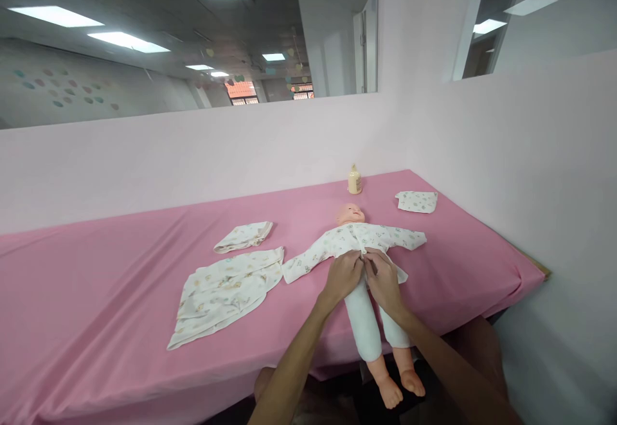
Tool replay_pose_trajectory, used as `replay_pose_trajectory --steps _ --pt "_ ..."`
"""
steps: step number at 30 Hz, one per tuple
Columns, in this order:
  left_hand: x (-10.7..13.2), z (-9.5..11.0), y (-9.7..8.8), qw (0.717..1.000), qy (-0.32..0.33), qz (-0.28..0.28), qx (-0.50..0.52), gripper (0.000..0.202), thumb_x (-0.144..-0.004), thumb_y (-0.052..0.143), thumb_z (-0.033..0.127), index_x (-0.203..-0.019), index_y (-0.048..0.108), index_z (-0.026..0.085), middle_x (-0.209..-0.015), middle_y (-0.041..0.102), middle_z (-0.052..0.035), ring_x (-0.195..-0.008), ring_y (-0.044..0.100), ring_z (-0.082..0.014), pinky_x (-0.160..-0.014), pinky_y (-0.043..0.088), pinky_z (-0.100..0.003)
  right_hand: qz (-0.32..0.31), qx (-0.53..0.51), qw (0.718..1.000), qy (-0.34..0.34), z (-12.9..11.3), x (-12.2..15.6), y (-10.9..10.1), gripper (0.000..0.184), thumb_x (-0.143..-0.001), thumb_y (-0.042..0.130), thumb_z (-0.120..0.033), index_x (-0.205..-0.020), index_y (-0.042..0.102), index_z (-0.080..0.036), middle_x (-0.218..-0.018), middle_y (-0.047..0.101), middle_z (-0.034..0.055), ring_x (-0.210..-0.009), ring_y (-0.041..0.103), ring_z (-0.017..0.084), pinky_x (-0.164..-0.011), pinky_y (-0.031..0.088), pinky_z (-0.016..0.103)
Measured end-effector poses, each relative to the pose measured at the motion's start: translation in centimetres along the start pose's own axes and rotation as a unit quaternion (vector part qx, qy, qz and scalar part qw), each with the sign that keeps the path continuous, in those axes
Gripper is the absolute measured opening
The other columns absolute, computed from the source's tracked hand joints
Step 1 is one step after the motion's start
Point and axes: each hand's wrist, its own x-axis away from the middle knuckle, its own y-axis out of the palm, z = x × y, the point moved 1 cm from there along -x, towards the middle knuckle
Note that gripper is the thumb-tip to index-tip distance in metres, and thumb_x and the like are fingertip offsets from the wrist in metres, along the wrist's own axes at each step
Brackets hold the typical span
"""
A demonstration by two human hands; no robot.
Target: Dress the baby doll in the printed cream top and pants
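A baby doll lies on its back on the pink-covered table, its feet hanging over the front edge. It wears a white patterned shirt with sleeves spread out. My left hand and my right hand meet at the shirt's lower front, over the doll's belly. Both pinch the shirt's front edges, fingers closed on the fabric. The doll's white-clad legs run between my forearms.
A patterned garment lies flat to the left of the doll, with a folded cloth behind it. Another folded cloth and a small cream bottle sit near the back wall. Pink partition walls close the back and right.
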Motion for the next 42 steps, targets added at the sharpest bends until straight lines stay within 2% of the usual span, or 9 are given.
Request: replay_pose_trajectory --steps 6,11,17,23,26,30,33,37,42 --pt "-0.4 -0.4 0.0 0.985 -0.067 0.028 0.155 0.030 -0.090 0.034 0.031 -0.062 0.039 0.019 -0.061 0.048 0.0031 -0.059 0.043 -0.0121 -0.058 0.030 -0.025 -0.025 0.014 0.999 -0.020 0.2 0.1 0.0 0.029 -0.091 0.041 -0.021 -0.099 0.069 -0.020 -0.112 0.068 0.0079 -0.106 0.060 0.022 -0.094 0.048 0.040" --pt "-0.4 -0.4 0.5 0.978 -0.089 0.033 0.184 0.025 -0.086 0.039 0.029 -0.064 0.040 0.019 -0.063 0.048 0.0045 -0.062 0.042 -0.0116 -0.060 0.031 -0.024 -0.007 0.022 0.999 0.024 0.5 0.3 -0.3 0.033 -0.092 0.044 -0.027 -0.117 0.062 -0.017 -0.110 0.068 0.0103 -0.103 0.061 0.024 -0.089 0.049 0.043" --pt "-0.7 -1.0 0.5 0.976 -0.087 0.018 0.200 0.027 -0.089 0.036 0.032 -0.065 0.040 0.020 -0.065 0.048 0.0035 -0.064 0.044 -0.0129 -0.061 0.033 -0.025 -0.019 0.042 0.998 -0.038 0.4 0.3 -0.1 0.034 -0.090 0.043 -0.019 -0.117 0.064 -0.019 -0.115 0.067 0.0097 -0.109 0.057 0.025 -0.097 0.046 0.045" --pt "0.4 0.2 0.7 0.996 -0.079 0.041 0.006 0.025 -0.090 0.030 0.022 -0.070 0.046 0.020 -0.074 0.055 -0.0022 -0.074 0.050 -0.0181 -0.069 0.039 -0.031 -0.064 0.073 0.993 -0.061 0.9 0.5 -0.6 0.036 -0.091 0.042 -0.020 -0.120 0.063 -0.020 -0.122 0.064 0.0082 -0.115 0.055 0.025 -0.101 0.044 0.047" --pt "2.6 0.9 0.8 0.996 -0.010 0.059 -0.072 0.022 -0.089 0.034 0.018 -0.098 0.055 0.018 -0.096 0.058 -0.0069 -0.090 0.051 -0.0214 -0.081 0.042 -0.036 -0.072 0.093 0.992 -0.054 1.5 1.5 -1.7 0.040 -0.088 0.046 -0.023 -0.126 0.058 -0.024 -0.125 0.061 0.0075 -0.118 0.053 0.026 -0.102 0.044 0.048" --pt "5.7 0.7 0.9 0.987 0.051 0.061 -0.140 0.038 -0.089 0.042 0.021 -0.127 0.046 0.017 -0.114 0.055 -0.0104 -0.102 0.049 -0.0249 -0.088 0.044 -0.040 -0.086 0.123 0.988 -0.044 2.2 3.1 -4.1 0.044 -0.082 0.053 -0.023 -0.124 0.056 -0.034 -0.123 0.060 0.0044 -0.117 0.054 0.029 -0.099 0.048 0.049" --pt "6.8 0.2 0.9 0.975 0.055 0.073 -0.202 0.036 -0.091 0.038 0.017 -0.125 0.049 0.014 -0.110 0.057 -0.0121 -0.097 0.052 -0.0259 -0.084 0.045 -0.041 -0.107 0.139 0.983 -0.050 2.3 3.8 -5.5 0.037 -0.083 0.053 -0.023 -0.117 0.059 -0.036 -0.116 0.061 0.0041 -0.110 0.056 0.028 -0.095 0.050 0.046" --pt "6.7 -0.2 1.0 0.960 0.065 0.090 -0.256 0.036 -0.086 0.035 0.005 -0.112 0.058 0.016 -0.100 0.062 -0.0110 -0.089 0.057 -0.0243 -0.078 0.048 -0.039 -0.131 0.171 0.974 -0.075 2.1 3.5 -5.8 0.023 -0.090 0.046 -0.020 -0.103 0.063 -0.026 -0.099 0.061 0.0061 -0.093 0.058 0.023 -0.084 0.052 0.042" --pt "5.9 -1.6 0.6 0.941 0.085 0.176 -0.276 0.036 -0.087 0.037 0.005 -0.115 0.058 0.014 -0.101 0.065 -0.0123 -0.096 0.059 -0.0260 -0.083 0.048 -0.041 -0.128 0.203 0.964 -0.119 2.0 2.8 -5.5 0.023 -0.093 0.041 -0.019 -0.095 0.064 -0.022 -0.090 0.059 0.0066 -0.086 0.057 0.021 -0.078 0.050 0.039"
